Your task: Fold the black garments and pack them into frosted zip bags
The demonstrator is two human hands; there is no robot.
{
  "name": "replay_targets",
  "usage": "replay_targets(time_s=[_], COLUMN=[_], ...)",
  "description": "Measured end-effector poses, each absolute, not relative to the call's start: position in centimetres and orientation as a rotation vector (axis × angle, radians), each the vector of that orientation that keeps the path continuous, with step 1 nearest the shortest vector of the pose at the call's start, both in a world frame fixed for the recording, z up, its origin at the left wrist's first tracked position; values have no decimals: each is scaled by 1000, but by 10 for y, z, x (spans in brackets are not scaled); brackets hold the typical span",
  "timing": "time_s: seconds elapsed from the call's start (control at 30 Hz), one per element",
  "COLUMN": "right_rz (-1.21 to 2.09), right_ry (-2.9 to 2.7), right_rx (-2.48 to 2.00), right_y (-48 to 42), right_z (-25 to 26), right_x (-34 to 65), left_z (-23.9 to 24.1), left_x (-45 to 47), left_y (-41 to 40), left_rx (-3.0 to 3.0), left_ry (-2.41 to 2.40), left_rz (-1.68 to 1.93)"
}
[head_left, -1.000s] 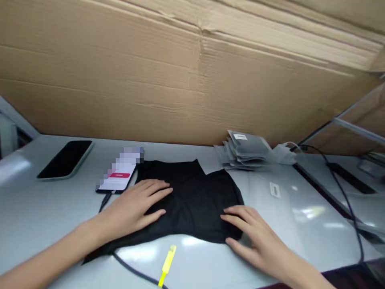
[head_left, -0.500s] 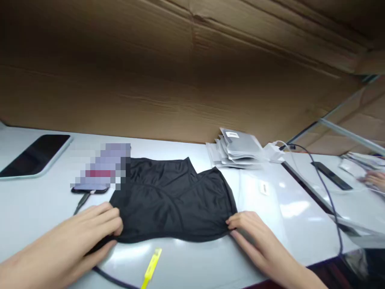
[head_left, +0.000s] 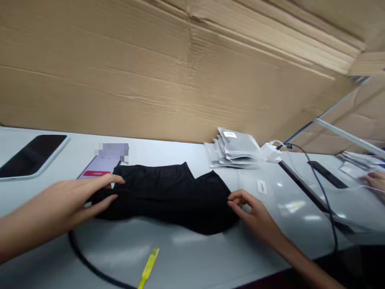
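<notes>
A black fabric garment (head_left: 168, 196) lies across the white table, its near edge lifted and folded back. My left hand (head_left: 81, 196) is closed around the fabric at its left end, the thumb below and the fingers above; the exact contact is partly hidden. At the right end, my right hand (head_left: 248, 208) pinches the garment's edge between thumb and forefinger. A phone with a lit, partly blurred screen (head_left: 104, 160) lies just behind my left hand.
A dark-screened tablet or phone (head_left: 36, 154) lies at far left. Grey packets (head_left: 237, 146) are stacked beside a white charger (head_left: 270, 152). A yellow strip (head_left: 148, 265) and a black cable (head_left: 90, 265) are in front. Cardboard (head_left: 150, 80) stands behind; another person's hand (head_left: 375, 178) shows at far right.
Both hands have moved away from me and up with the garment's near edge, which is now folded back. The garment looks narrower from front to back.
</notes>
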State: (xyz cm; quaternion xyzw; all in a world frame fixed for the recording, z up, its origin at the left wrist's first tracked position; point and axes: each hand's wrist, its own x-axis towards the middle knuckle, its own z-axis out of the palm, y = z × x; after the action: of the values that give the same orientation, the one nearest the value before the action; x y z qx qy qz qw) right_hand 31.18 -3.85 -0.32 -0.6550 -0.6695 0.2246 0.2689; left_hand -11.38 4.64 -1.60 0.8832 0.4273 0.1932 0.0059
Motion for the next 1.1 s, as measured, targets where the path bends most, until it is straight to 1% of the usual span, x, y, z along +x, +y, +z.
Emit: replay_targets(time_s=[0.13, 0.27, 0.33, 0.47, 0.6, 0.7, 0.9, 0.97, 1.1], right_rz=[378, 204, 131, 209, 312, 363, 388, 409, 478], right_ry=[-1878, -1948, -2063, -2372, -2343, -2335, -2204, -2219, -2273], right_rx=[-1727, -1626, -1538, -1445, -1492, -1485, -1506, -1518, -1525], right_y=[-20, -31, -41, -54, -53, -44, 17, 41, 71], right_z=[-14, -13, -9, -6, -7, -3, 5, 1, -8], right_x=[315, 310, 303, 292, 294, 295, 275, 264, 250], left_z=[-11, -9, -13, -31, -40, -33, -7, -6, -12], left_x=[-103, -83, -72, -59, -63, -65, -50, -46, -45], left_y=[57, 36, 22, 6, 3, 10, 71, 95, 119], left_rx=[3031, 3073, 3090, 3125, 3046, 2957, 2867, 2882, 2878], left_ry=[1278, 1219, 1096, 923, 935, 928, 1114, 1246, 1303], left_rz=[367, 526, 543, 399, 338, 332, 355, 353, 278])
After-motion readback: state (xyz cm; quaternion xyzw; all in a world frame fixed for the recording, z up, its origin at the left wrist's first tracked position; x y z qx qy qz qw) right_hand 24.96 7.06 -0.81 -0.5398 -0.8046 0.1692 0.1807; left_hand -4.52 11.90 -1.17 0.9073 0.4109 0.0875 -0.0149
